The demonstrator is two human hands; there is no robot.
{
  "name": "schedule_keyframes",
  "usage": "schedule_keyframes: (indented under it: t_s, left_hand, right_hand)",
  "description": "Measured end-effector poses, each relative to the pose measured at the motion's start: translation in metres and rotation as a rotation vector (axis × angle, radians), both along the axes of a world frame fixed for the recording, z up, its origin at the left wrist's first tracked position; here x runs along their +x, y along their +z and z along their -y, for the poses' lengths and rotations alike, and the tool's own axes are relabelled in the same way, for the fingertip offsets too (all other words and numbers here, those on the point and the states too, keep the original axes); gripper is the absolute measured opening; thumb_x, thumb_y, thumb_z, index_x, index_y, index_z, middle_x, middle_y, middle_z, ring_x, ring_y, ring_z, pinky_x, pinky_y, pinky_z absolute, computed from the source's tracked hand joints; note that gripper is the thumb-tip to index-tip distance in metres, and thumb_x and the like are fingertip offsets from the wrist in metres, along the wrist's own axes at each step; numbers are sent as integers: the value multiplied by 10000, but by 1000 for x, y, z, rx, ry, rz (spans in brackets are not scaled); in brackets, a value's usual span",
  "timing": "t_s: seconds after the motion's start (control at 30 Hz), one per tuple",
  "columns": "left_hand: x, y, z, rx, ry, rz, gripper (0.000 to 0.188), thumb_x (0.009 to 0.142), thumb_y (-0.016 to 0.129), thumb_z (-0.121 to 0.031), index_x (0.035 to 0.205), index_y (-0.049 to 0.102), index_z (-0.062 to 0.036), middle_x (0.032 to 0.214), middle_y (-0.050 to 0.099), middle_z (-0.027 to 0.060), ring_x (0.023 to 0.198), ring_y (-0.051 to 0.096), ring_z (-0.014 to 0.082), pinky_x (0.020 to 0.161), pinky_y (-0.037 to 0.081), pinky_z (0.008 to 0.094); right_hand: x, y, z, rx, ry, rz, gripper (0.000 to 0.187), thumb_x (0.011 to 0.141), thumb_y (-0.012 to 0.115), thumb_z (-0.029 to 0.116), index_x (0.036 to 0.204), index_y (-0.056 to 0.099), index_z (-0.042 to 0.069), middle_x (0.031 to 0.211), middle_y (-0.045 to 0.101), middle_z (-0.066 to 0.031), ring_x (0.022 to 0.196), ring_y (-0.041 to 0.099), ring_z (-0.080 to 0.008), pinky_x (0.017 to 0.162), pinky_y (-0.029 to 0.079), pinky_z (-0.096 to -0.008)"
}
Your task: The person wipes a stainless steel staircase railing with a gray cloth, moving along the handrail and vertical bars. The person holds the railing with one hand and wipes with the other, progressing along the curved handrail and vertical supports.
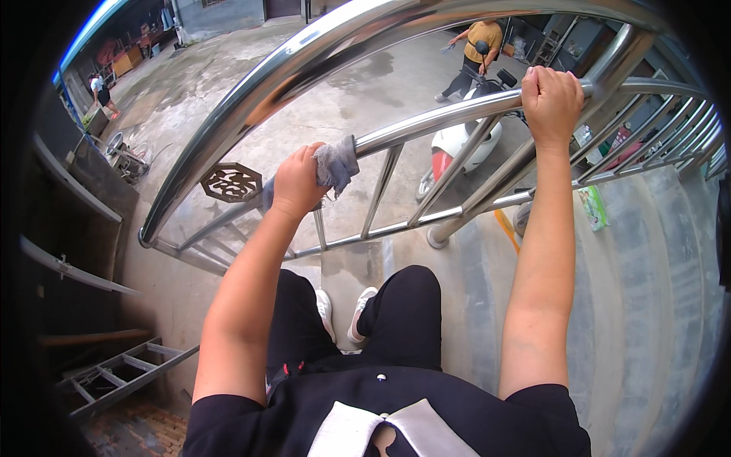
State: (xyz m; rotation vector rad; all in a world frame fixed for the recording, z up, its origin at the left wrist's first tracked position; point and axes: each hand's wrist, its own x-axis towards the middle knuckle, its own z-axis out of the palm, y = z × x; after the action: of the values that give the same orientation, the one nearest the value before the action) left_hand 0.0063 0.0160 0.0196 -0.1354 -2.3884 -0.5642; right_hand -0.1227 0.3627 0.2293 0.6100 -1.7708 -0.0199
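A shiny metal stair railing (449, 109) runs across in front of me, with a thick curved top rail (293, 65) above a thinner rail and several slanted bars. My left hand (298, 179) is closed around the thinner rail with a grey rag (336, 163) wrapped between palm and metal; the rag's frayed end sticks out to the right. Farther right, my right hand (551, 103) grips the same rail bare, close to the thick post (620, 61). An octagonal openwork ornament (231, 183) is fixed to the railing left of my left hand.
Concrete steps (563, 320) descend on the right, where a green packet (593, 208) lies by the railing. Beyond it stand a white scooter (472, 145) and a person in a yellow top (483, 38). Another person (100, 93) is far left. A metal ladder (126, 373) lies lower left.
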Motion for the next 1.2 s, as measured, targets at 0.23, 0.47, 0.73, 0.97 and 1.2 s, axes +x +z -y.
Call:
schedule_keyframes:
  t_s: [0.23, 0.47, 0.73, 0.97, 1.2]
  left_hand:
    - [-3, 33, 13, 135, -135, 393, 439, 627, 760, -202, 1024, 619, -76, 857, 674, 178, 830, 648, 361, 745, 509, 413]
    - [-29, 45, 33, 424, -354, 866, 438, 620, 741, -136, 1041, 652, -53, 858, 682, 101, 754, 650, 206, 716, 516, 332]
    - [-22, 76, 14, 340, -331, 854, 344, 652, 754, -202, 948, 702, -33, 823, 684, 92, 735, 633, 181, 713, 506, 326]
    - [-5, 37, -19, 172, 70, 280, 421, 673, 777, -314, 1042, 637, -168, 865, 684, 146, 846, 645, 368, 733, 503, 449]
    - [-4, -16, -26, -50, 288, -243, 540, 641, 771, -171, 1133, 559, -101, 993, 613, 103, 972, 575, 327, 858, 434, 451]
  right_hand:
    - [-4, -1, -1, 33, -17, -52, 229, 882, 535, 245, 744, 642, 96, 733, 643, -35, 792, 584, -247, 901, 428, -399]
    - [-11, -4, -3, 53, -94, -94, 232, 891, 538, 256, 783, 673, 101, 769, 672, -14, 801, 599, -237, 889, 438, -401]
    - [-8, -3, 3, 46, -73, -89, 232, 896, 523, 222, 748, 659, 106, 741, 668, -21, 742, 590, -231, 837, 462, -385]
    - [-8, 1, -5, 62, -69, -98, 234, 892, 534, 214, 727, 653, 99, 726, 661, -29, 715, 588, -236, 793, 468, -381]
    - [-8, 1, -4, 66, -2, -81, 262, 914, 528, 223, 719, 639, 88, 718, 651, -44, 734, 592, -244, 792, 460, -395]
